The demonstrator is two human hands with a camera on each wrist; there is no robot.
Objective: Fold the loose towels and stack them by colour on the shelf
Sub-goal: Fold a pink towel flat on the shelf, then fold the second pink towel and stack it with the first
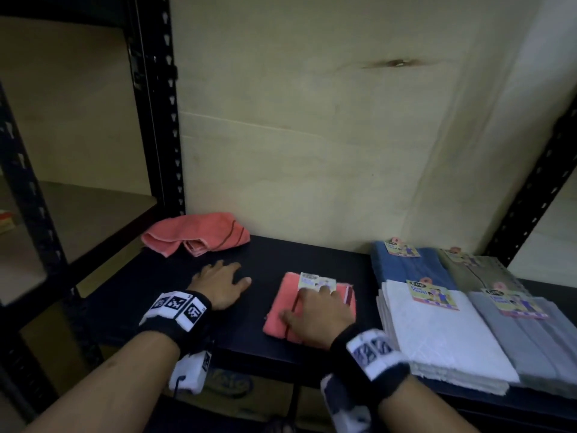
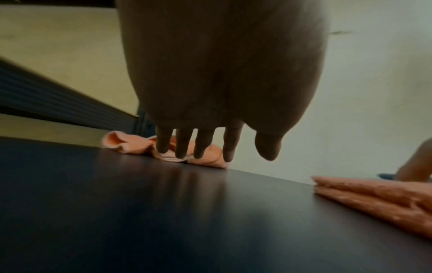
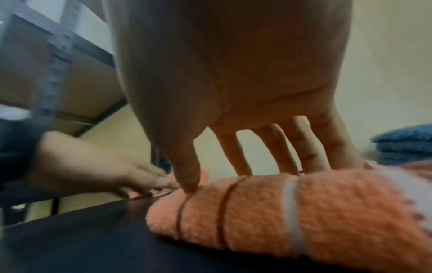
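A pale wall (image 1: 312, 135) is standing behind a dark shelf (image 1: 281, 254) framed by black metal uprights (image 1: 162, 104). In the head view, a folded coral towel (image 1: 278, 307) with a paper label (image 1: 315, 281) is lying on the shelf, and this towel is the landmark. The right hand (image 1: 315, 314) is pressing flat on top of it, its grip spread, fingers reaching the label. Left of the towel, the left hand (image 1: 218, 284) is sitting low over the bare shelf, grip spread and holding nothing. Behind and left of the towel, a loose coral towel (image 1: 196, 234) is lying crumpled against the wall. Right of the towel, folded stacks are lying side by side: white towels (image 1: 437, 332) and grey towels (image 1: 530, 339) in front, blue towels (image 1: 406, 264) and olive towels (image 1: 477, 270) behind.

In the left wrist view, the left hand's fingers (image 2: 182, 144) are pointing down, spread, just above the shelf (image 2: 163, 212); whether they touch it cannot be told. The loose towel (image 2: 131, 144) is lying beyond them, the folded towel (image 2: 374, 195) at the right edge.

In the right wrist view, the right hand's fingers (image 3: 236, 153) are resting straight and spread on the folded towel (image 3: 268, 206), with the blue stack (image 3: 406, 144) beyond.
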